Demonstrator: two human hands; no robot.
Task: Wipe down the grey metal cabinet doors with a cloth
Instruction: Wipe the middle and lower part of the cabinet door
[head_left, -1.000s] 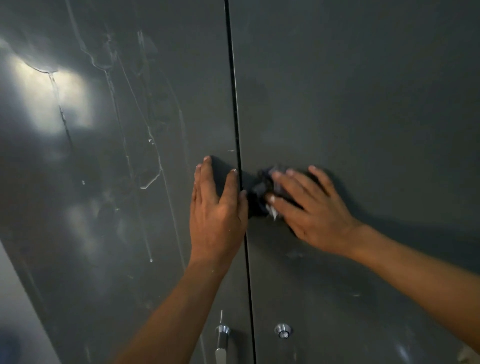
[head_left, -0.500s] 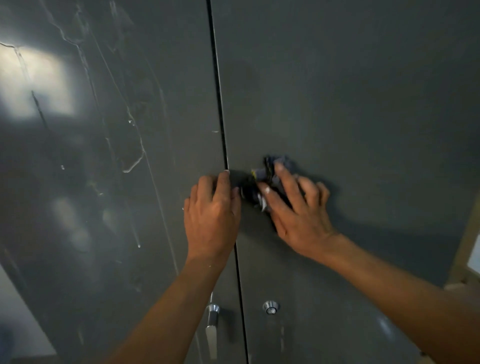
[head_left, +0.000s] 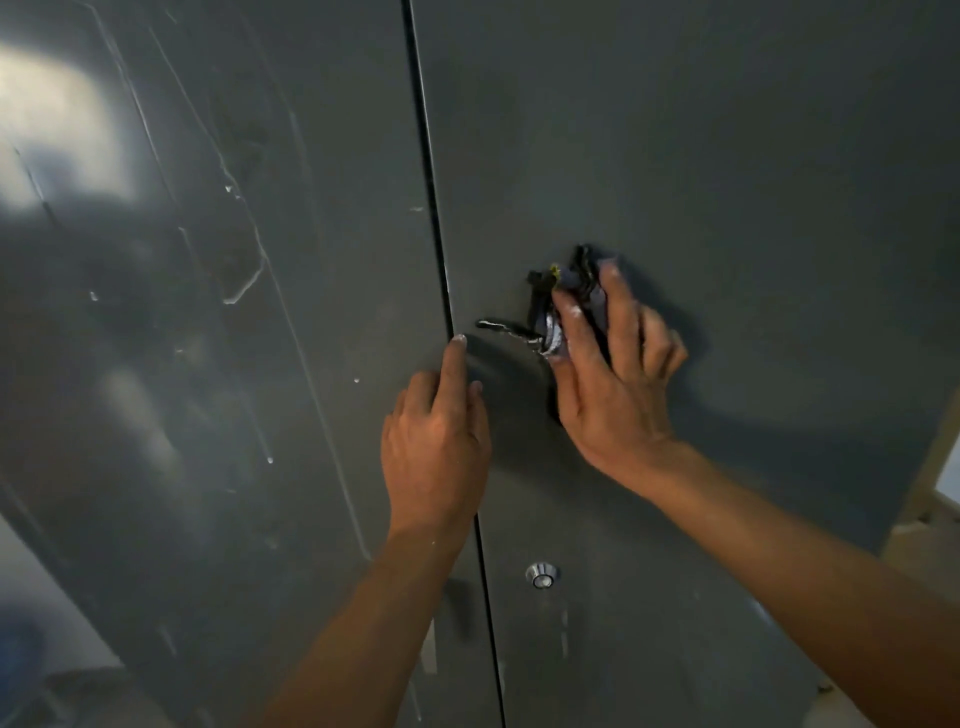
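The left door (head_left: 208, 364) is seen streaked white, judged unwiped; the right door (head_left: 727, 156) looks largely done. By its inner edge the right hand (head_left: 618, 405) is curled over the bunched cloth (head_left: 584, 275) — the left hand (head_left: 436, 457) is braced beside, forefinger straight.

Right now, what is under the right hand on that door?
A crumpled dark cloth, held against the right door by the right hand. Its upper-left folds stick out past the fingers; the rest, and the door surface beneath, is covered.
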